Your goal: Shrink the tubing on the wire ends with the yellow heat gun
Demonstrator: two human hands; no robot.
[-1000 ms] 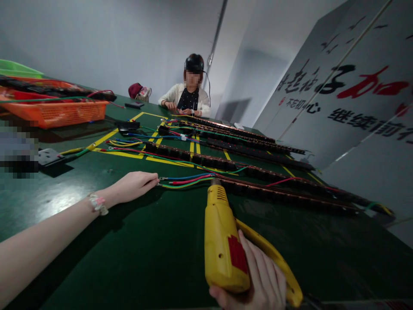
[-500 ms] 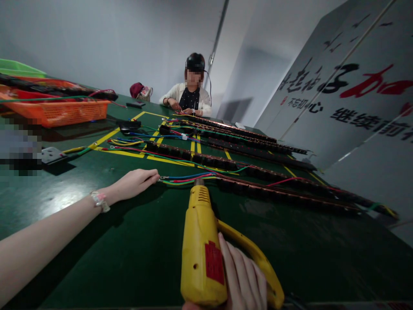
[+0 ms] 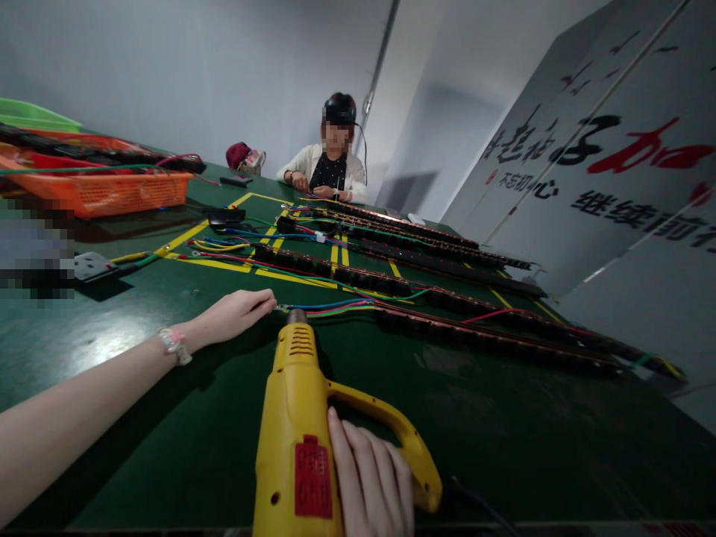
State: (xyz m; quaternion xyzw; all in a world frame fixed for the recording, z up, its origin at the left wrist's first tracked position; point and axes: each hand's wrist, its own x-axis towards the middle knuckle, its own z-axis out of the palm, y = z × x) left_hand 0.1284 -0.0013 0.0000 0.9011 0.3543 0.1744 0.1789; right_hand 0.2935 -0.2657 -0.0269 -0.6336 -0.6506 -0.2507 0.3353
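Observation:
My left hand [image 3: 240,317] pinches the ends of several coloured wires [image 3: 330,306], blue, red, green and yellow, with metal lugs showing at the fingertips. The wires run right to a long dark strip [image 3: 475,339] with a copper-coloured edge, lying on the green table [image 3: 503,440]. Wrapped around the body of a yellow heat gun [image 3: 296,418] with a red label is my right hand [image 3: 372,477]. The gun's metal nozzle points away from me and sits just below the wires, close to the left fingertips. Whether it touches them I cannot tell.
More wired strips [image 3: 335,268] lie across the table beyond. An orange basket [image 3: 134,195] with dark parts stands at left, near a white power socket [image 3: 95,266]. Yellow tape [image 3: 190,237] marks the table. Opposite sits a person [image 3: 330,168], hands on the table.
My right hand has moved the heat gun left along the wires, bringing its nozzle close to my left fingertips. My left hand stays nearly still, holding the wire ends.

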